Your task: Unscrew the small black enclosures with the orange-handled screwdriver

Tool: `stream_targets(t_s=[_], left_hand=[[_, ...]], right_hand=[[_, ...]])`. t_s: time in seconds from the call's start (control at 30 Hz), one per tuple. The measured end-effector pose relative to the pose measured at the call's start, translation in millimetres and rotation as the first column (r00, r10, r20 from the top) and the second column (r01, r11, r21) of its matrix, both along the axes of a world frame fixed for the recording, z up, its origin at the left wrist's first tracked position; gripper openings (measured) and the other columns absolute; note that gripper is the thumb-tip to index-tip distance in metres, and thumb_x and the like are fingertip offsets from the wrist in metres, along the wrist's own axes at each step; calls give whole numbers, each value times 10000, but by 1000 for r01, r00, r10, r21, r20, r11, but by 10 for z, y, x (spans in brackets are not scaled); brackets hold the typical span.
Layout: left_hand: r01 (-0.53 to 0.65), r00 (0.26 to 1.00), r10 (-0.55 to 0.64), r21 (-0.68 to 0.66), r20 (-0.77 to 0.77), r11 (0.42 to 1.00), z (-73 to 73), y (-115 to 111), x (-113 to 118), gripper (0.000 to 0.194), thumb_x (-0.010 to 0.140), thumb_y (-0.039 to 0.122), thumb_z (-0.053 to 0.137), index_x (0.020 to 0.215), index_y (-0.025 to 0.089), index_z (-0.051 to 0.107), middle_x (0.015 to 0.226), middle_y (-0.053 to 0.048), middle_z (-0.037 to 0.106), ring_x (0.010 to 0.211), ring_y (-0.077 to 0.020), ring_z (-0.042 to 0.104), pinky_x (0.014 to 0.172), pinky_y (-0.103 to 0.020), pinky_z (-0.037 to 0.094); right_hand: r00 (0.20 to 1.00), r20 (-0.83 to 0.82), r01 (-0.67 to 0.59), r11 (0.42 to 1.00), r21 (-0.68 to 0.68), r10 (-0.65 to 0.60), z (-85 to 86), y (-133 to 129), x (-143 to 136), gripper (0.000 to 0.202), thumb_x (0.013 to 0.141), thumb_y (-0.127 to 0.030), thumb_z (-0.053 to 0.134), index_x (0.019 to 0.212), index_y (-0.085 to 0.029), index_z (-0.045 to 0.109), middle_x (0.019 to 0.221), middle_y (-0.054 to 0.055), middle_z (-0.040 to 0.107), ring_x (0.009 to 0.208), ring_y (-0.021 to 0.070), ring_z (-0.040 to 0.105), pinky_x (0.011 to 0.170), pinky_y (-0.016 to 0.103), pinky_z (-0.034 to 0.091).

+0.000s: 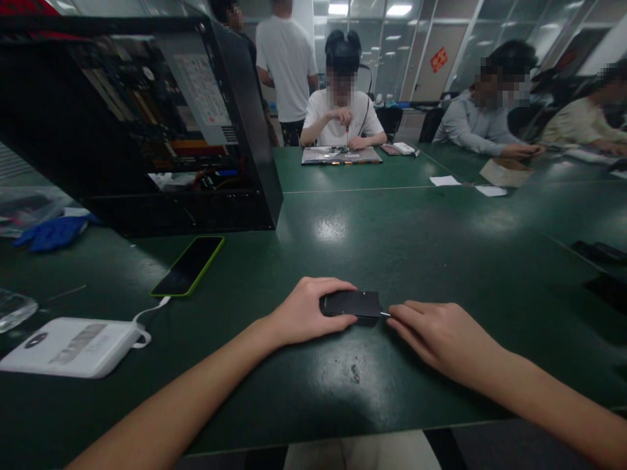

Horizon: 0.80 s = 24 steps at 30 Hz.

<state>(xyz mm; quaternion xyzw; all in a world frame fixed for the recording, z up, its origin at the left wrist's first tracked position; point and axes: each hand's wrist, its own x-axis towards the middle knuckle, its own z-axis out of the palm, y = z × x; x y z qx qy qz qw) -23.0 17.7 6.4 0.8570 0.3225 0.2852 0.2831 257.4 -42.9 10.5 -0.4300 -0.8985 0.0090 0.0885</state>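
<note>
while the box (pixel 353 303) is being gripped by the left hand (pixel 311 312), a rod (pixel 385 314) is being pinched by the right hand (pixel 438 333).

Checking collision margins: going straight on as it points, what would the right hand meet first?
Likely the facing end of the black box, gripped by the left hand. The thin metal shaft in the right hand leads; whether its tip touches is unclear.

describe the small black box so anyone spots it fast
On the green table, nearer than the computer case, find the left hand. The black box is in its grip, with a thin metal shaft at one end. Unlike the phone, it is held.
</note>
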Motion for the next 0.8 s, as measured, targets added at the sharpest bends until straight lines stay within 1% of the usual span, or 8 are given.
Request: stream_targets(t_s=[0.1,0.17,0.23,0.37,0.47,0.57,0.73,0.8], left_hand=[[-94,995,95,-43,16,995,-27,-9,47,434,831,354,854,1222,198,752,1194,-60,795,1071,-255,756,992,-379,567],[-164,985,166,-57,46,985,-56,-24,98,445,825,370,858,1221,196,753,1202,-71,795,1086,-269,756,1014,-404,565],[-198,977,203,-71,65,978,-71,-36,131,454,824,378,856,1226,195,750,1203,-77,794,1085,-275,756,1009,-414,570],[-132,991,134,-78,26,988,-25,-13,82,467,825,296,826,1270,194,730,1239,-69,779,1102,-263,746,1002,-389,563],[-95,995,92,-84,-40,992,29,29,-4,476,814,299,821,1272,200,734,1179,-52,792,1021,-251,755,912,-359,573],[-122,992,116,-110,-55,986,23,46,-27,455,827,369,828,1246,208,753,1113,-38,802,947,-237,756,844,-340,566],[-217,975,222,-131,26,967,-71,16,78,478,828,399,839,1257,207,750,1136,-47,804,959,-239,757,872,-350,572],[-217,973,225,-142,41,966,-76,8,101,492,832,397,832,1273,198,741,1154,-59,802,977,-246,759,883,-359,577]], right_hand=[[999,-31,9,999,-36,-10,52,-89,17,343,1106,-340,383,1213,-207,680,950,66,739,777,184,723,673,312,513],[998,-60,7,999,-34,-9,84,-117,33,324,1095,-315,406,1204,-212,692,940,67,750,745,173,717,671,297,531],[996,-89,5,1000,-18,-7,101,-109,35,310,1082,-308,438,1211,-215,704,917,66,755,719,166,709,667,285,540],[995,-102,3,1000,-8,-3,102,-38,-7,307,1075,-303,462,1227,-218,715,908,63,759,715,166,712,664,278,544],[995,-99,17,1000,-5,-18,95,1,-17,308,1076,-300,462,1209,-213,726,928,68,766,725,172,722,672,286,555],[995,-100,28,999,19,-26,90,-1,28,313,1076,-307,466,1216,-208,728,945,76,777,732,178,730,687,295,573],[995,-103,22,999,24,-19,105,-46,88,317,1075,-316,469,1208,-213,738,945,76,784,713,171,730,686,289,586],[994,-110,24,999,27,-21,112,-47,78,310,1071,-314,477,1193,-217,745,944,75,785,717,171,731,684,286,586]])
